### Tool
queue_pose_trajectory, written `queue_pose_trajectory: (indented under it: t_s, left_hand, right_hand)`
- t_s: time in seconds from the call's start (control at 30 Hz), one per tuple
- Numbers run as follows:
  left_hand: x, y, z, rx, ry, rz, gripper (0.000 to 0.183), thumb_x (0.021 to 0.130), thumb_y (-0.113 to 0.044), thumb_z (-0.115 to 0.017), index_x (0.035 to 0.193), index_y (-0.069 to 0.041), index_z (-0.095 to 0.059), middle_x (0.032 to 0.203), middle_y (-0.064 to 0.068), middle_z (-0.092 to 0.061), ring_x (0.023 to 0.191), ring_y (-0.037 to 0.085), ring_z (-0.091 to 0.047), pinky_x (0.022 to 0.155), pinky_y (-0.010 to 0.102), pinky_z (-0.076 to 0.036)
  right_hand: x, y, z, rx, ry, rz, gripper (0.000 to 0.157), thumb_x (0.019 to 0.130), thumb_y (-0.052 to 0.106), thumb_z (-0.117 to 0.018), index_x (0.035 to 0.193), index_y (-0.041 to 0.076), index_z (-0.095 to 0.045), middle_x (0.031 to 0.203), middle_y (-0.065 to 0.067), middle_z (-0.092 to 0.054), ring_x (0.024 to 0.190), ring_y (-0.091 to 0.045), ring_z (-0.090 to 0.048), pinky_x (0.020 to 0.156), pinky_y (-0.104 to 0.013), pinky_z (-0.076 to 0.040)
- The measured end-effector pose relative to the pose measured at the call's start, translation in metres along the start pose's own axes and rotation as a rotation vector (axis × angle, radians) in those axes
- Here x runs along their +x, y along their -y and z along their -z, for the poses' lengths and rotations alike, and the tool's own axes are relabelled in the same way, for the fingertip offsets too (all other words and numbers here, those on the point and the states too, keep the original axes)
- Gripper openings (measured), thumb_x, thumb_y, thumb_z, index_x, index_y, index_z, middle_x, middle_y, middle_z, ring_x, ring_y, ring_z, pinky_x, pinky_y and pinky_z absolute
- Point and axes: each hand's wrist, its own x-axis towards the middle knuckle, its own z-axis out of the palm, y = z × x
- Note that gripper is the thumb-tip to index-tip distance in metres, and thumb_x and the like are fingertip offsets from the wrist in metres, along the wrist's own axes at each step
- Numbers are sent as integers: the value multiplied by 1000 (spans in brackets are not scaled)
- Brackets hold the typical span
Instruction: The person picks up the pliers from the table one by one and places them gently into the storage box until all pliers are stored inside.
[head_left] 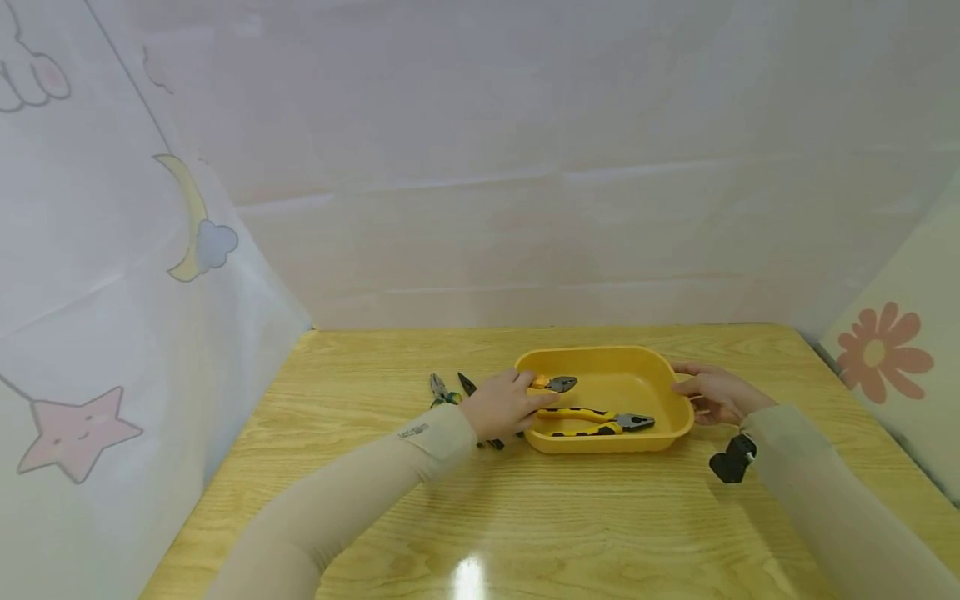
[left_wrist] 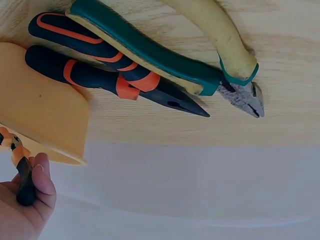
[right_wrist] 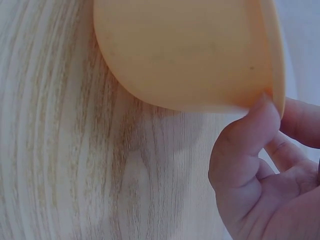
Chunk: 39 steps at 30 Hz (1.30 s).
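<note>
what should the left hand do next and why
Probably ease the small pliers down inside the yellow tray and let go: the left hand holds them at its left end, the right hand grips the opposite end, and yellow-and-black pliers lie inside.

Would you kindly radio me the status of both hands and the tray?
Left hand holding orange pliers at left end of tray. Right hand gripping opposite rim. Yellow pliers inside, near front; nothing visibly blocking.
</note>
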Motion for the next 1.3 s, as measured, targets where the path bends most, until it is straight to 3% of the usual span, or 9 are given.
queue_pose_trajectory:
  t_s: [0.2,0.33,0.47,0.67,0.9,1.03,1.2,1.3]
  left_hand:
    - [8,-1,6,12,105,11,46,102,-33,-51,147,-30,-44,133,11,-50,104,21,-57,81,30,-52]
    - [16,-2,5,27,158,25,47,102,-35,-50,149,-34,-41,136,8,-49,109,19,-54,77,28,-52]
    - [20,-3,4,45,159,11,46,103,-35,-49,148,-35,-41,136,6,-48,108,18,-54,73,26,-51]
    - [28,-1,-1,60,152,-22,46,103,-35,-50,148,-33,-42,136,7,-48,111,19,-53,79,26,-51]
    - [39,-4,0,63,207,-39,47,103,-38,-48,149,-35,-40,140,6,-45,119,20,-49,89,29,-49]
    - [43,-7,2,72,234,-37,46,104,-37,-45,150,-36,-38,140,5,-45,117,19,-49,87,28,-48]
    - [51,-8,-3,143,218,-58,46,104,-39,-43,149,-37,-37,136,3,-47,112,17,-51,81,26,-49]
    - [58,-9,-7,176,213,-65,47,104,-41,-41,150,-37,-35,138,3,-46,115,18,-51,86,26,-49]
  right_hand:
    - [0,-1,0,-6,5,7,67,102,11,-48,155,1,-7,95,-4,-59,75,-17,-58,63,-30,-53]
    - [0,-2,0,-10,6,11,67,102,11,-48,155,1,-8,96,-5,-59,75,-17,-58,63,-30,-53]
    - [1,-3,0,-21,5,14,66,102,12,-47,155,1,-8,97,-5,-58,76,-17,-58,64,-31,-53]
    - [1,-3,1,-20,-5,14,66,102,12,-48,155,1,-9,97,-6,-57,77,-17,-58,64,-31,-54]
    - [0,-2,-2,-12,-18,8,66,102,11,-48,155,1,-10,97,-6,-58,76,-17,-57,64,-31,-54]
    - [-1,-2,-2,-11,-25,2,66,102,11,-48,155,2,-10,98,-6,-57,76,-18,-56,64,-31,-52]
    - [-2,-2,-3,-5,-36,-11,66,101,11,-49,155,2,-11,100,-7,-56,79,-19,-55,66,-31,-52]
    - [-2,-3,-1,-10,-37,-9,66,101,11,-48,154,1,-11,101,-8,-55,79,-20,-55,66,-31,-52]
